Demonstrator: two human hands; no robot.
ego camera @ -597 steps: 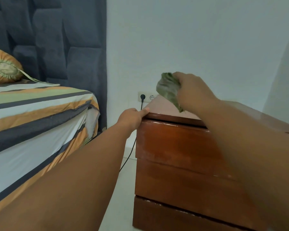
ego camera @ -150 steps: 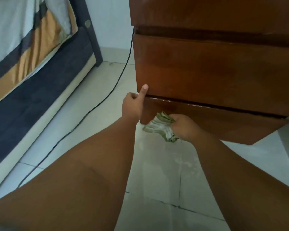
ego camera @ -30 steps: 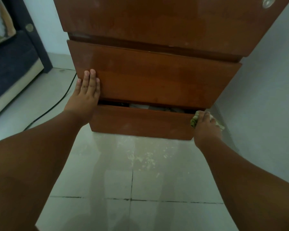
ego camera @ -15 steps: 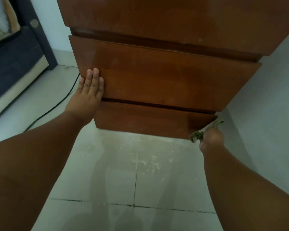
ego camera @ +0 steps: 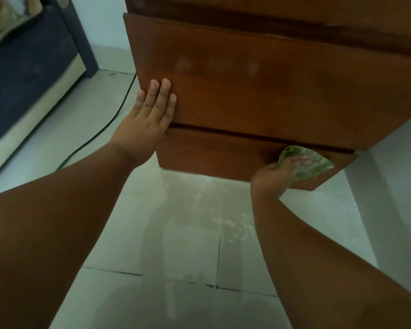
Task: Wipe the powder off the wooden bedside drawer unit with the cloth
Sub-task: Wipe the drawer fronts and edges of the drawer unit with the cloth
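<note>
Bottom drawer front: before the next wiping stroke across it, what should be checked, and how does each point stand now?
1. Cloth under the right hand: ok, pressed flat.
2. Cloth touching the bottom drawer: ok, at its right end.
3. Left hand bracing the unit: ok, flat on the middle drawer.
4. Bottom drawer closed: ok, only a thin gap.
5. Powder left on the bottom drawer: cannot tell, dim and blurred.
6. Floor clean: not ok, white specks below the unit.
</note>
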